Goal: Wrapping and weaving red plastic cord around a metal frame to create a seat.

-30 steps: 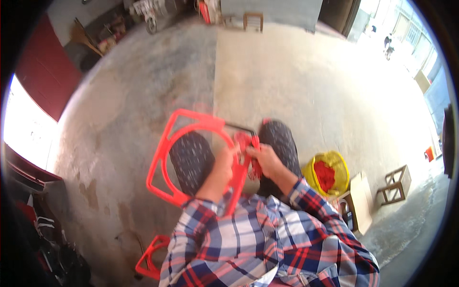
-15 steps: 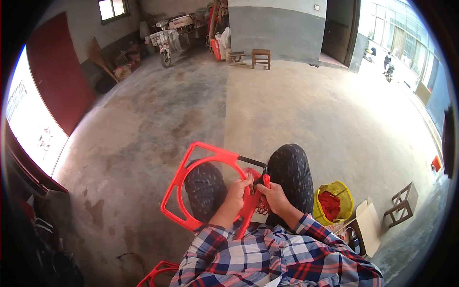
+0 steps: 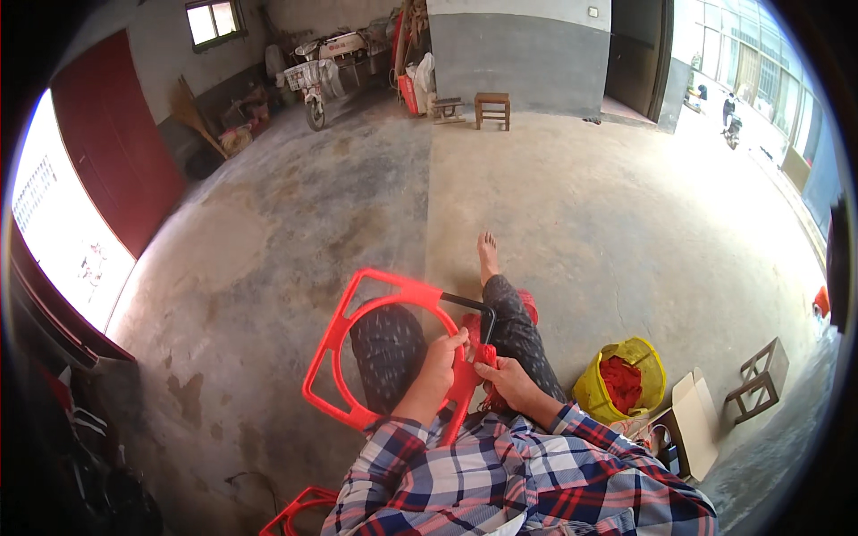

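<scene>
Over my lap lies a red plastic frame (image 3: 407, 288) with a large round opening and a black bent bar (image 3: 466, 302) at its far right corner. My left hand (image 3: 441, 362) is closed round the frame's right side, beside the ring. Just right of it, my right hand (image 3: 514, 384) pinches a red cord bundle (image 3: 486, 355) against the frame, below the black bar. Fingertips of both hands nearly meet, and their exact grip is partly hidden. A second red frame (image 3: 302, 509) shows at the lower edge, left of my plaid shirt.
To my right stand a yellow bucket (image 3: 585, 391) with red material inside, an open cardboard box (image 3: 699, 415) and a wooden stool (image 3: 760, 380). My bare foot (image 3: 488, 257) rests ahead on the concrete floor. Farther off are another small stool (image 3: 492, 100) and an electric scooter (image 3: 313, 85).
My right leg has stretched forward, bringing the bare foot and a red thing beside that leg into view. My right hand has shifted slightly nearer with the cord; the frame stays almost in place.
</scene>
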### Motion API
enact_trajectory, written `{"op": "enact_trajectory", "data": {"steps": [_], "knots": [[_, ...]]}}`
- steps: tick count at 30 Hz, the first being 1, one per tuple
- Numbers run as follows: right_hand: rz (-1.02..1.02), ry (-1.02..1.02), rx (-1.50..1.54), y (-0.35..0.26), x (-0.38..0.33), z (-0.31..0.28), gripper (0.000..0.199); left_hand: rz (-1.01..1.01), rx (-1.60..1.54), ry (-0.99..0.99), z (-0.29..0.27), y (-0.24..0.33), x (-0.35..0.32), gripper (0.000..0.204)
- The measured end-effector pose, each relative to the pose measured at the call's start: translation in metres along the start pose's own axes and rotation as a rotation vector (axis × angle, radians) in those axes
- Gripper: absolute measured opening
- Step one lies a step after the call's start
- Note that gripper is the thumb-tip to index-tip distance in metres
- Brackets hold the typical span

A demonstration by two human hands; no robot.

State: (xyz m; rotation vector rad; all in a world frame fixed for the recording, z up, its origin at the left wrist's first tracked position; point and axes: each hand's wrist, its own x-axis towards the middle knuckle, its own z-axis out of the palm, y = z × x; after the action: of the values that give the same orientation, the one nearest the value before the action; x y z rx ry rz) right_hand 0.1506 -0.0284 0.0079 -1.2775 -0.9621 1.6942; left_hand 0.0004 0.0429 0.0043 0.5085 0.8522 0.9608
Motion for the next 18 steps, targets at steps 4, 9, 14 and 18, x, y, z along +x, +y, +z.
{"op": "enact_trajectory", "data": {"steps": [4, 9, 14, 18], "knots": [[0.020, -0.015, 0.007, -0.007, -0.008, -0.003, 0.021, -0.029, 0.007, -0.020, -0.001, -0.001, -0.001, 0.021], [-0.032, 0.088, 0.108, 0.000, -0.010, -0.015, 0.027, -0.020, 0.029, -0.021, -0.002, -0.001, -0.003, 0.021], [-0.074, 0.153, 0.131, -0.004, -0.021, -0.034, 0.023, -0.017, 0.106, -0.003, -0.003, -0.004, -0.003, 0.020], [-0.091, 0.189, 0.203, 0.003, -0.023, -0.044, 0.017, -0.089, 0.077, -0.010, 0.010, 0.002, -0.012, 0.021]]}}
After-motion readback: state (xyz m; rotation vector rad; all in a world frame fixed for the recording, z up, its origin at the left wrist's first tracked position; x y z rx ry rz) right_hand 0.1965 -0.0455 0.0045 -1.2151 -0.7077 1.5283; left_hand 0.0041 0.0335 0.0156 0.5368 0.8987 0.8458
